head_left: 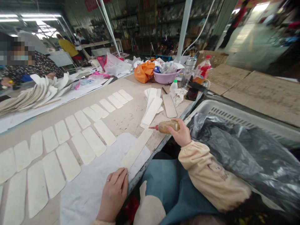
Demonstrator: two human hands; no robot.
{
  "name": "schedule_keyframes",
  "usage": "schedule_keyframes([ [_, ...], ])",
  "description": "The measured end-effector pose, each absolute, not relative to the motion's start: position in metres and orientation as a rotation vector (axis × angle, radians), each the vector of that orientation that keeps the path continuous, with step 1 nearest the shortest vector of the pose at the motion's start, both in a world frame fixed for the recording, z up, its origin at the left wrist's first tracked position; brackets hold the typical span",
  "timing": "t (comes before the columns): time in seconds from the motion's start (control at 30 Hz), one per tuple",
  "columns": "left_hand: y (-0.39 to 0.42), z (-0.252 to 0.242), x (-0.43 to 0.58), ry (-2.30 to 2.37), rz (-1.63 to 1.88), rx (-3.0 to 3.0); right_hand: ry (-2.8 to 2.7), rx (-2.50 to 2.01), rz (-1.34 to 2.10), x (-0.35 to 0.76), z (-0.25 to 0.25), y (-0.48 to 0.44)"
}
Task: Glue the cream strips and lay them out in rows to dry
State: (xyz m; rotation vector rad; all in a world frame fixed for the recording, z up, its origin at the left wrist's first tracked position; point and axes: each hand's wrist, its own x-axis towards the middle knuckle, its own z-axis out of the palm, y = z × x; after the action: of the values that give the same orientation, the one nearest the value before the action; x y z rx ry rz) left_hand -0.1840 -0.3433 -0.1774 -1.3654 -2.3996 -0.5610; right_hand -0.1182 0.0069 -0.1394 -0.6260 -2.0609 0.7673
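Note:
My right hand (182, 132) is closed around a squeeze bottle (167, 127) of amber liquid, tipped sideways. Its red nozzle points left, at the far end of a long white strip (137, 150). The strip lies on a white cloth (93, 187) at the table's near edge. On the strip's near end rests my left hand (114, 190), fingers flat and close together, a ring on one of them. Just beyond the nozzle is a pile of white strips (152, 106), with a pale rounded slab (170, 106) beside it.
Rows of white rounded pieces (67, 159) cover the table's left side. At the back are a purple basin (165, 77), an orange bag (144, 72) and a red-capped bottle (205, 67). A plastic-lined crate (234, 115) stands right. Across the table, a person (44, 67) sits behind stacked curved pieces (39, 90).

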Motion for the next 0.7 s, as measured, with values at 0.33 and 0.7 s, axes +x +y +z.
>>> schedule_keyframes([
  [0.33, -0.346, -0.178, -0.190, -2.339, -0.455, -1.426, -2.068, -0.689, 0.886, -0.125, -0.152, 0.010],
  [0.7, -0.331, -0.147, -0.207, -2.570, -0.252, -1.651, -2.042, -0.615, 1.056, -0.098, -0.147, 0.003],
])
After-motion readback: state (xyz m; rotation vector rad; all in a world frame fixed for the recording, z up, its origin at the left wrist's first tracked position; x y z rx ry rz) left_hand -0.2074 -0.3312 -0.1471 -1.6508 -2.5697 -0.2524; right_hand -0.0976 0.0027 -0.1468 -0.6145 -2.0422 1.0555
